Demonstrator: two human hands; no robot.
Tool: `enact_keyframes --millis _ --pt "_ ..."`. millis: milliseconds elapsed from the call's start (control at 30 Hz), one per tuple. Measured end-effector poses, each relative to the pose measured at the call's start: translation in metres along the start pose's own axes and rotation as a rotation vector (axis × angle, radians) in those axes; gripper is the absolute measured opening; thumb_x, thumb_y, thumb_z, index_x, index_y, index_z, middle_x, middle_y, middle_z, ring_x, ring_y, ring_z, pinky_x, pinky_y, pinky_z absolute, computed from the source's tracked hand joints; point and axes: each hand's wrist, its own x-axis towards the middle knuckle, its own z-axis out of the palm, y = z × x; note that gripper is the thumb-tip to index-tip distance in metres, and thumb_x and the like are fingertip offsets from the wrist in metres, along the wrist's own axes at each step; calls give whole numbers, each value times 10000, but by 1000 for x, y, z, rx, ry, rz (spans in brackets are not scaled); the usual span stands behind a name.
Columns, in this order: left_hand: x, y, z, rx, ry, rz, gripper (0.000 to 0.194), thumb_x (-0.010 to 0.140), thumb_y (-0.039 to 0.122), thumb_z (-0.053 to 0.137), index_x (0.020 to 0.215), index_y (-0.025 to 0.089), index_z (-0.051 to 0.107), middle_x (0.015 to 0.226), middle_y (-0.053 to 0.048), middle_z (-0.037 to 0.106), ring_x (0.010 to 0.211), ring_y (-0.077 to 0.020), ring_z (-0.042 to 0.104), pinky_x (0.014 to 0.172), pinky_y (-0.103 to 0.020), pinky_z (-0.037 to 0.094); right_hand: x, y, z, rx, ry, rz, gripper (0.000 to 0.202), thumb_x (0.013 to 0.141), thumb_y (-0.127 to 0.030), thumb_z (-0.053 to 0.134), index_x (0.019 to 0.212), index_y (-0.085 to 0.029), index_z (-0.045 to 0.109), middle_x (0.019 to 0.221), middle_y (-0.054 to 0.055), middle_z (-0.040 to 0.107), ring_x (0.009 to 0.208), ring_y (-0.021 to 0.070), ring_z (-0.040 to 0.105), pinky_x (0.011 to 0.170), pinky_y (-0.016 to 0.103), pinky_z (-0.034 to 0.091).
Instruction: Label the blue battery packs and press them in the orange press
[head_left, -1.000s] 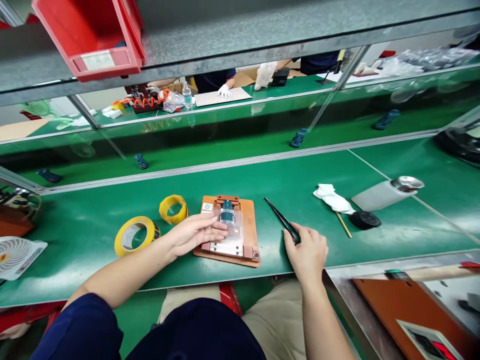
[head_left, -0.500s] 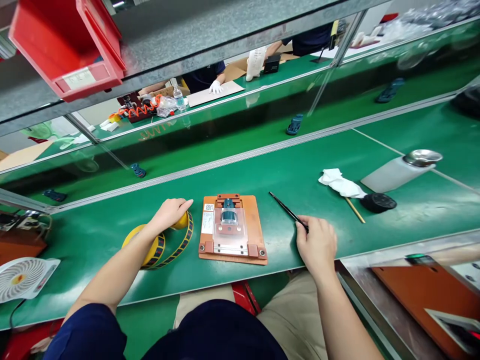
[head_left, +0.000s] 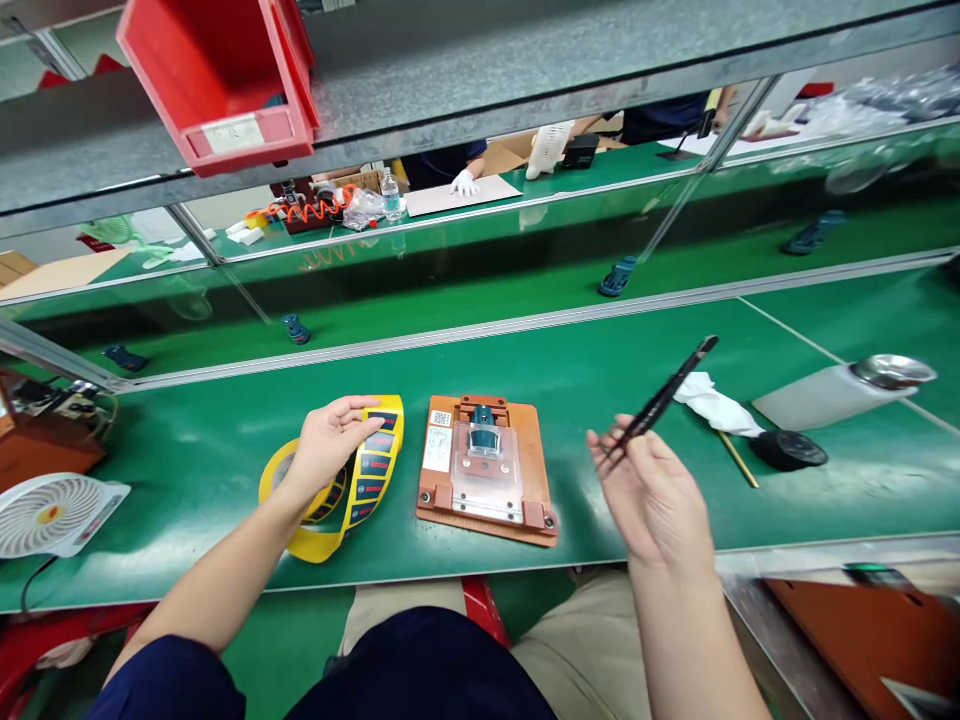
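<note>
My left hand (head_left: pixel 334 440) pinches the free end of a roll of yellow label tape (head_left: pixel 367 485), its dark labels facing up toward me. The rest of the roll lies on the green bench under my wrist. Between my hands rests an orange fixture (head_left: pixel 525 440) with a clear plate on top and a dark teal housing part (head_left: pixel 484 436) set in it. Raised right of the fixture, my right hand (head_left: pixel 652 490) is closed around black tweezers (head_left: pixel 671 390), which point up and to the right.
White tissue (head_left: pixel 712 405), a black lid (head_left: pixel 787 450) and a pale bottle (head_left: pixel 817 397) lie at the right. A small white fan (head_left: pixel 56 515) stands at the left edge. Teal parts sit behind the metal rail (head_left: pixel 450 331). A red bin (head_left: pixel 225 90) overhangs from the shelf.
My left hand has lifted and turned the tape strip so its labels face me. My right hand has raised the tweezers off the bench and swung them to point up-right.
</note>
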Motion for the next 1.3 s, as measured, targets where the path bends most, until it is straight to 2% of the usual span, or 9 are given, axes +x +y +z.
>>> enact_keyframes --millis 133,300,400,533,733,900,1067,1167,1300 --pt "-9 -6 5 67 83 28 347 708 480 845 814 172 727 761 -49 756 696 -208 710 639 -283 566 -14 -1 61 -50 -226 62 317 760 -439 829 964 -250 676 915 31 661 819 194 656 846 415 576" --pt "-16 -15 6 174 73 116 348 725 497 819 745 163 722 662 -19 710 613 -170 652 584 -252 514 -25 6 124 -45 -441 150 289 787 -393 833 966 -242 664 950 37 714 897 194 692 880 351 564" --pt "-16 -19 4 189 63 145 341 738 494 811 750 164 729 671 -16 711 615 -159 638 583 -241 498 -22 9 145 -71 -525 142 314 779 -401 838 968 -222 663 944 31 715 897 188 687 870 334 560" --pt "-15 -23 2 155 52 153 330 740 489 815 759 169 733 686 -17 717 623 -161 643 585 -241 493 -16 12 158 -121 -583 114 306 771 -400 841 928 -212 658 902 15 702 858 176 679 823 310 554" --pt "-17 -22 2 208 43 132 376 782 547 755 807 172 728 757 -40 750 691 -203 693 637 -268 530 -16 22 160 -172 -651 49 220 822 -361 800 917 -221 660 872 -1 694 837 163 666 808 295 524" --pt "12 -7 2 839 -58 161 509 997 559 368 1078 202 721 984 -58 774 951 -238 716 830 -304 521 -12 16 149 -277 -583 -33 215 843 -384 770 904 -218 649 868 11 677 810 174 643 758 305 512" --pt "60 -12 16 1091 -156 69 609 936 622 436 1001 90 726 927 -220 750 970 -411 700 852 -443 500 6 -5 119 -409 -496 -93 293 815 -457 776 886 -216 625 814 14 651 757 179 618 723 318 502" --pt "72 -18 23 1167 -220 45 725 941 629 429 1299 23 599 1034 -276 730 1031 -452 682 863 -477 496 19 -11 95 -444 -487 -95 306 815 -463 781 901 -216 622 843 17 659 788 183 633 757 324 505" --pt "62 -5 17 1288 -207 49 812 950 668 408 1530 101 370 1094 -227 733 1049 -451 679 837 -490 508 31 -6 71 -447 -501 9 323 814 -472 787 912 -214 619 854 17 671 832 192 653 796 329 499"
